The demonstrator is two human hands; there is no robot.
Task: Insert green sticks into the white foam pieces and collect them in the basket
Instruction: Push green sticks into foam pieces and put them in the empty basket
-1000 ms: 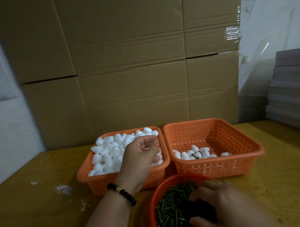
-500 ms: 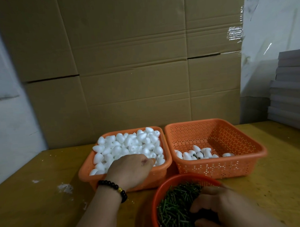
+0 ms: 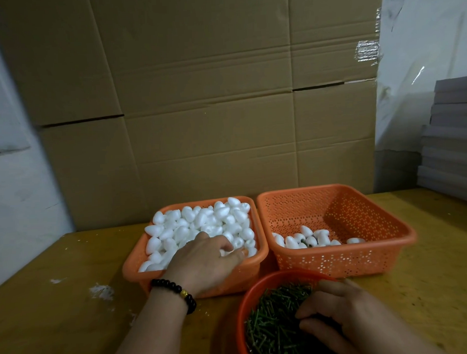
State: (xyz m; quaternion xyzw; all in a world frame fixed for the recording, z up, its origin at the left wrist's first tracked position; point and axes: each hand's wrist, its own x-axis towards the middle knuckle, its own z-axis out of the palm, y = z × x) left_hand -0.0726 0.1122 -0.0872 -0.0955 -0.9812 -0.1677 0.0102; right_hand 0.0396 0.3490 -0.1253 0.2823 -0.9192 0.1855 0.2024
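Behind everything, a wall of tall brown corrugated cardboard boxes (image 3: 211, 98) fills the view from ten to one o'clock, with a stack of grey flat boards (image 3: 451, 142) at three o'clock. Below them spreads the yellow-brown wooden table (image 3: 46, 315), flecked with white foam crumbs (image 3: 101, 291) at eight o'clock.

At the middle of the table stand two perforated orange plastic baskets, side by side and touching. The left orange basket (image 3: 140, 259) is heaped with plain white egg-shaped foam pieces (image 3: 202, 220). The right orange basket (image 3: 375, 254) holds a small cluster of finished white foam pieces (image 3: 308, 240) along its near wall, at about four o'clock from the heap.

At six o'clock, just in front of both baskets, sits a round red plastic bowl (image 3: 247, 303) filled with short green sticks (image 3: 272, 323).

The left hand (image 3: 206, 265), with a bracelet of dark beads (image 3: 175, 291) at its wrist, reaches over the near rim of the left basket; its grip is curled down into the foam pieces, but whether it has closed on one I cannot tell. The right hand (image 3: 345, 313) lies over the bowl at five o'clock, fingers bent into the sticks; whether its grip pinches any is hidden.
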